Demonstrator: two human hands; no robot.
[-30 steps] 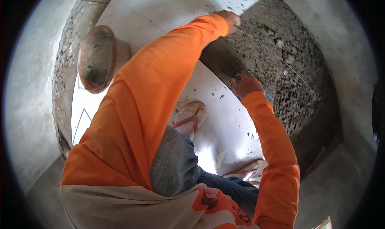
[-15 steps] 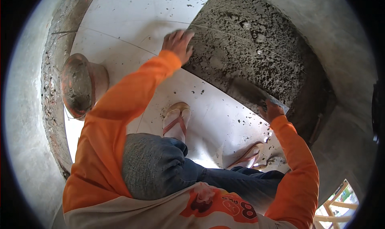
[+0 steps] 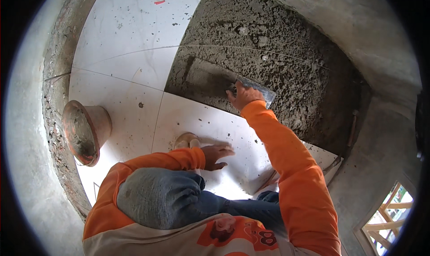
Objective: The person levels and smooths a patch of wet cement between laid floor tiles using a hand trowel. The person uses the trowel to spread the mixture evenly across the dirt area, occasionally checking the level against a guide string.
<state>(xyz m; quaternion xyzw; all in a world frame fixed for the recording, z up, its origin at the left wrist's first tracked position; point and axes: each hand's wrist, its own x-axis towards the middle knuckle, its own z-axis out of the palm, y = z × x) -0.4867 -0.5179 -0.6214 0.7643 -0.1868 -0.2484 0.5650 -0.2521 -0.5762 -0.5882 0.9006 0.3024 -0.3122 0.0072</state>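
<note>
My right hand [image 3: 246,97] grips a flat rectangular steel trowel [image 3: 267,93], which lies on a bed of wet grey mortar [image 3: 286,72]. My fingers hide the trowel's handle. To the left of that hand, by the mortar's near edge, a smooth dark patch shows; whether part of it is the blade I cannot tell. My left hand [image 3: 217,156] holds nothing and hangs above the white floor tiles [image 3: 179,114], close to my sandalled foot, with its fingers stretched out. A thin string [image 3: 215,46] runs across the tiles and the mortar.
A mortar-stained bucket [image 3: 99,123] lies tipped on the tiles at the left. Rough concrete edging [image 3: 58,117] follows the left wall. A bare grey wall [image 3: 358,27] bounds the mortar on the right. An opening with wooden bars [image 3: 389,218] is at the lower right.
My right hand has moved left and farther away with the trowel, over the mortar. My left hand has left the mortar's corner and come back toward my legs.
</note>
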